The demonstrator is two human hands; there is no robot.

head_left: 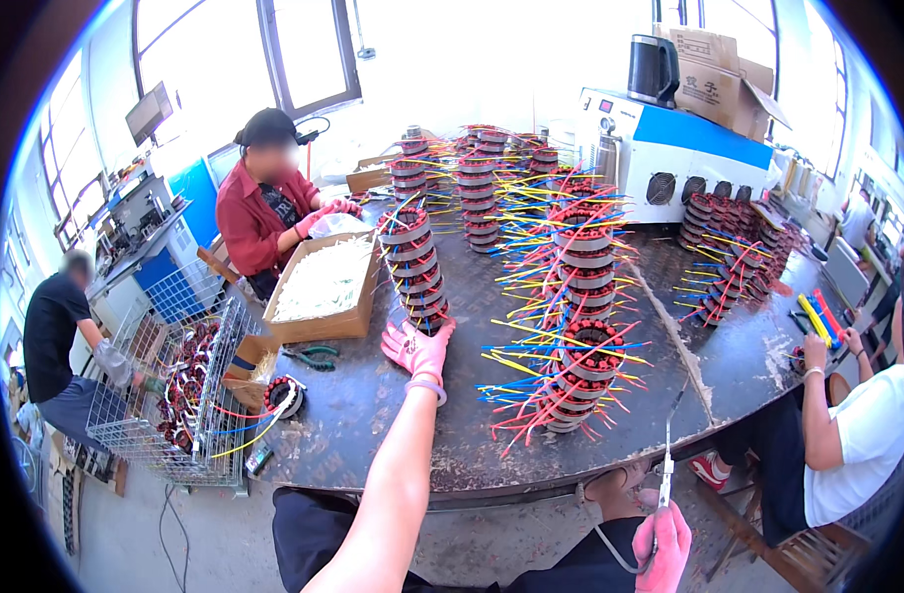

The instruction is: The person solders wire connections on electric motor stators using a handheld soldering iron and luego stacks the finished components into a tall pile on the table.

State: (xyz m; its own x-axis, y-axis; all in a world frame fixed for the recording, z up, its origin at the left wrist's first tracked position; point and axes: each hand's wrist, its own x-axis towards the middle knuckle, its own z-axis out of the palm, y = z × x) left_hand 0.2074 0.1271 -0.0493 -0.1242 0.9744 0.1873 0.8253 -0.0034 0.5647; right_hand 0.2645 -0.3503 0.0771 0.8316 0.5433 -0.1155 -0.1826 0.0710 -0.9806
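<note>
My left hand [419,350], in a pink glove, reaches across the table. Its fingers and thumb are round the bottom of a leaning stack of wound ring-shaped motor stators [413,265]. Low at the right, my right hand [663,550], also pink-gloved, is closed round a slim metal tool [666,480] that points up and has a thin grey cord. Beside my left hand, to its right, tall stator stacks [584,374] bristle with red, yellow and blue wire leads. A single stator [285,396] lies to the left, its long leads trailing into a wire basket.
Left of my arm are a carton of white pieces [326,287], dark-handled pliers [312,358] and the wire basket [220,395]. A blue-and-white machine [689,158] stands at the back. People work at the far left, across the table and at right.
</note>
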